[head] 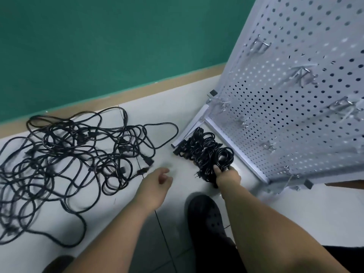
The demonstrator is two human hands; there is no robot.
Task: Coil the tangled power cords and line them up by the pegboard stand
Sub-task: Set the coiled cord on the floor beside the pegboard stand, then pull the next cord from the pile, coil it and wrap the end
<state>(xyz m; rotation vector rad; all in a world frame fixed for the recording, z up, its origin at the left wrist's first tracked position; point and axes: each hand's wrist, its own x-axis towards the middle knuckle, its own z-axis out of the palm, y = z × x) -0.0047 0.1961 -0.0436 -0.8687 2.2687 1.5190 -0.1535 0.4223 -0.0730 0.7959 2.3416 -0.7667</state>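
A big tangle of black power cords [65, 154] sprawls over the pale floor at the left. Several coiled black cords [199, 146] lie in a row along the white base bar of the pegboard stand [285, 107]. My right hand [228, 176] grips the nearest coiled cord [222, 160] at the front end of that row, low against the floor. My left hand [157, 184] hovers between the tangle and the row, fingers loosely curled and holding nothing, close to loose plug ends [145, 166].
A green wall [118, 46] with a tan skirting board runs behind the cords. My dark shoe [204, 215] stands on the floor between my forearms. Metal hooks stick out of the pegboard panel at the right.
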